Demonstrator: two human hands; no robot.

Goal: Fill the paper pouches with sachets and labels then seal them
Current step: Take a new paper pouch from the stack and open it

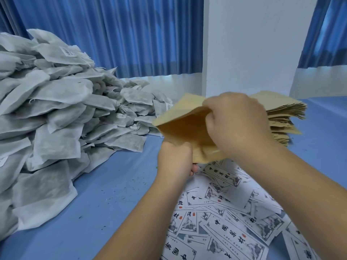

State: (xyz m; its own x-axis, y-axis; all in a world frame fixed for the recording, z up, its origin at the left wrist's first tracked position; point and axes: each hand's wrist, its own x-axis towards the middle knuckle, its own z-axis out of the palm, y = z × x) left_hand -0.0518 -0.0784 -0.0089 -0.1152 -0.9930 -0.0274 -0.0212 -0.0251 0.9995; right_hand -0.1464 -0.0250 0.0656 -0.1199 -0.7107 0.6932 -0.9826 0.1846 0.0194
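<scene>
Opening a paper pouch just above the labels, gripped low by the left hand, its mouth pinched apart by the right hand; judged next to need one of the sachets heaped at left.

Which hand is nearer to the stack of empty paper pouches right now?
Right. The right hand, gripping the open pouch, sits just left of the stack; the left hand holds the pouch's lower edge, farther left.
</scene>
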